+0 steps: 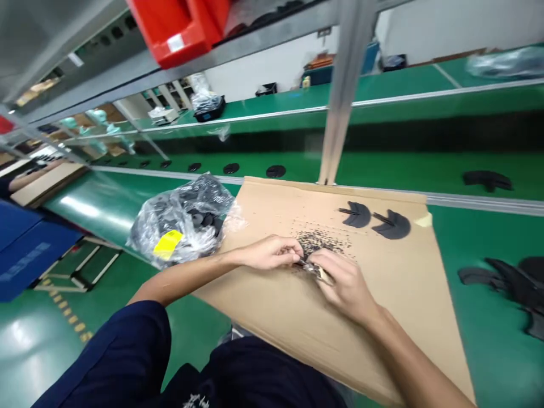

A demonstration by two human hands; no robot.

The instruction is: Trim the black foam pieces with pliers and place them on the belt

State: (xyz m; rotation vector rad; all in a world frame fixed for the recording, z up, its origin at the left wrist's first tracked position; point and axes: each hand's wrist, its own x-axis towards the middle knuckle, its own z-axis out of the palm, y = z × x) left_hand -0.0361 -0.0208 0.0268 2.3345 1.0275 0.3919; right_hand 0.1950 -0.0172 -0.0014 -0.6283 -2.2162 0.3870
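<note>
1. Sheet of tan cardboard (272, 309), laid on a green-topped bench (451, 238); clock directions below run from the spot where the two hands meet over it.
2. Left hand (275, 253), at 9 o'clock: thumb and fingertips pressed together, pinching a small dark piece (301, 262), too small to identify.
3. Right hand (343, 276), at 4 o'clock: fingers curled round a small metallic tool with a pale part (325, 275), its tip just beside the left fingertips; exact type cannot be told.
4. Scatter of tiny black bits (318, 241), on the cardboard, 12 to 1 o'clock, near both hands.
5. Two black rounded, notched parts with stems (357, 215) (393, 225), side by side on the cardboard, 2 o'clock.
6. Clear plastic bag of black parts (191, 198), yellow label (168, 245), between 9 and 10 o'clock.
7. Loose heap of black parts (516, 286), on the bench, 3 o'clock.
8. Row of black discs (276, 171), 10 to 11 o'clock, beyond the cardboard.
9. Red plastic bin (182, 34), overhead, 11 o'clock.
</note>
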